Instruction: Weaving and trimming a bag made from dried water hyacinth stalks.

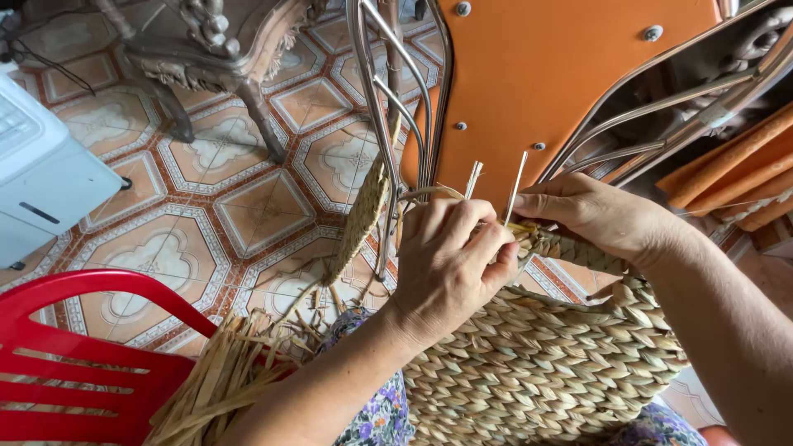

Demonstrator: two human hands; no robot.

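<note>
A woven straw basket (537, 363) of braided pale fibre lies on my lap, its rim toward the chairs. My left hand (450, 264) is closed around straw strands at the rim. My right hand (599, 216) pinches the braided rim edge (570, 248) just beside it. Two thin straw ends (515, 186) stick up between the hands. A braided straw strip (359, 219) hangs to the left of my left hand.
A bundle of loose dry straw (219, 380) lies at the lower left over a red plastic chair (74, 363). Stacked orange chairs with metal frames (545, 74) stand ahead. A carved wooden table (215, 49) and a white appliance (41, 165) stand on the patterned tile floor (248, 206).
</note>
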